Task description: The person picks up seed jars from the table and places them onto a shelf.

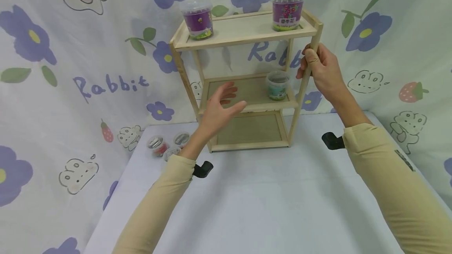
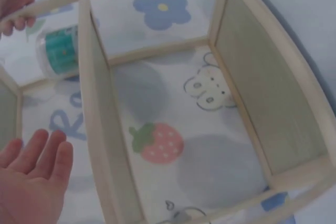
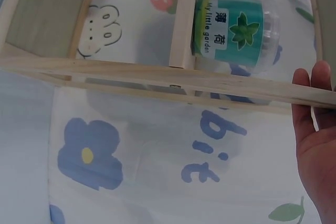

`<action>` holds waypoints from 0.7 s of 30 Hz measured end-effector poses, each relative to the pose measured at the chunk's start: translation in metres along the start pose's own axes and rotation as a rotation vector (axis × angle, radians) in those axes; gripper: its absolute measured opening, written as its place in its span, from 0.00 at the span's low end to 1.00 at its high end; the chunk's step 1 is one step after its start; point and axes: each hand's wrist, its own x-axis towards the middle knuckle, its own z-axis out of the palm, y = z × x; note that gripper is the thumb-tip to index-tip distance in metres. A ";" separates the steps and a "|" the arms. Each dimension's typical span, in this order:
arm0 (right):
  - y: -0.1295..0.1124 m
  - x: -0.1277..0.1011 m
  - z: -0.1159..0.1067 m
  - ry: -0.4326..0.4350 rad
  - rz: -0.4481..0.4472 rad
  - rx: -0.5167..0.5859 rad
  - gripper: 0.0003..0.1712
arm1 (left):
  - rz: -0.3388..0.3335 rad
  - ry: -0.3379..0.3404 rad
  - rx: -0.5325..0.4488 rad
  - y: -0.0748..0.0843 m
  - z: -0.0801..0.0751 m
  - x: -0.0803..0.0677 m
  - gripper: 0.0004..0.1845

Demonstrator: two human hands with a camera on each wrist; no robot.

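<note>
A three-tier wooden shelf rack [image 1: 240, 29] stands on the white table. My right hand [image 1: 323, 68] grips its right front post just below the top tier, with fingers and thumb around the wood. In front of the middle tier, my left hand [image 1: 217, 109] holds nothing, its fingers spread and thumb apart. A teal lidded tub [image 3: 231, 32] with a leaf picture sits upright at the right of the middle tier. Two purple tubs with clear lids are on the top tier, one at the left [image 1: 198, 20] and one at the right [image 1: 287, 9].
Left of the rack, a group of small clear-lidded tubs [image 1: 157, 146] stands on the table [image 1: 254, 203], partly hidden by my left forearm. Behind the rack hangs a cloth [image 1: 113, 50] with flowers and rabbits. Each wrist wears a black camera mount [image 1: 203, 169].
</note>
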 end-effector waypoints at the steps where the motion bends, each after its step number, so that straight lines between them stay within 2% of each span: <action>1: 0.000 0.000 0.000 0.002 0.002 -0.001 0.10 | 0.004 0.005 -0.003 -0.001 -0.003 -0.002 0.36; 5: 0.000 -0.001 0.001 0.006 0.003 0.006 0.10 | 0.017 0.023 0.009 -0.008 -0.015 -0.012 0.35; 10: -0.001 -0.001 0.000 0.004 0.005 0.007 0.10 | -0.006 0.050 0.016 -0.014 -0.029 -0.027 0.34; 13: -0.001 -0.001 -0.001 0.005 0.001 0.006 0.10 | -0.030 0.085 -0.005 -0.015 -0.037 -0.037 0.33; 19: -0.001 -0.001 0.000 0.004 -0.002 0.004 0.11 | -0.067 0.162 -0.055 -0.031 -0.057 -0.056 0.29; 21: -0.001 -0.001 0.001 0.001 -0.001 0.002 0.11 | -0.076 0.202 -0.065 -0.041 -0.064 -0.062 0.27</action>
